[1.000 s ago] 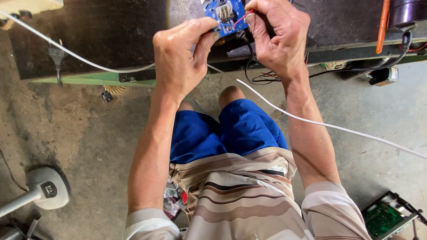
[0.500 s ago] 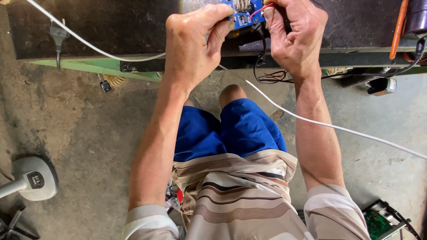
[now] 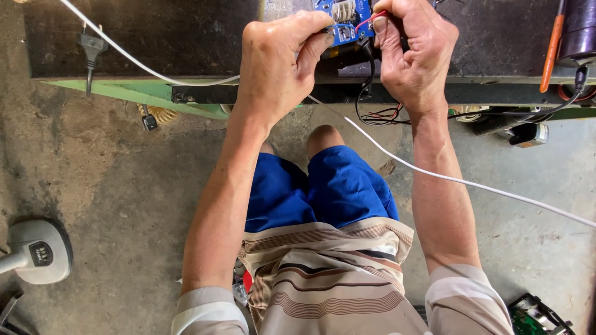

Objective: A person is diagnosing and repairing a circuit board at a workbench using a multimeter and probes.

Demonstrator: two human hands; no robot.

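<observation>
Below the fingers spreads the concrete floor [image 3: 124,186], stained and cracked, with the person's blue shorts [image 3: 323,192] and striped shirt [image 3: 329,285] under the forearms. Behind the fingers runs the dark bench [image 3: 155,37], its green front edge [image 3: 124,93] showing just beneath the left wrist. A white cable [image 3: 472,183] crosses from the bench top at far left, passes under both hands and runs out to the right over the floor. To the left of the fingers a black plug [image 3: 92,46] lies on the bench; to the right stand an orange-handled tool [image 3: 551,46] and a dark cylinder [image 3: 580,28].

The left hand [image 3: 279,65] is closed, its thumb and forefinger pinching the left edge of a small blue circuit board [image 3: 347,22]. The right hand [image 3: 413,53] is curled shut on the board's right side, its fingers gripping a thin red wire [image 3: 371,18] at the board's edge. Black and red wires [image 3: 372,111] loop down between the two wrists.
</observation>
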